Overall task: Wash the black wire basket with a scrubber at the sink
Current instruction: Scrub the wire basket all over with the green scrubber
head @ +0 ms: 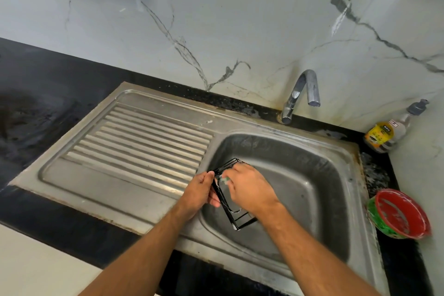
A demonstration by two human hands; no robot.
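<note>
The black wire basket (236, 217) is held tilted over the left side of the steel sink (312, 175). My left hand (198, 196) grips its left edge, fingers curled around the wires. My right hand (249, 187) lies over the basket's top and holds a small green scrubber (224, 180), which peeks out under the fingers and presses against the wires. Much of the basket is hidden behind both hands.
A ribbed steel drainboard (134, 142) lies left of the basin. The tap (300, 94) stands behind the sink, with no water visible from it. A soap bottle (386, 132) stands in the back right corner. A red and green bowl (401, 214) sits on the right counter.
</note>
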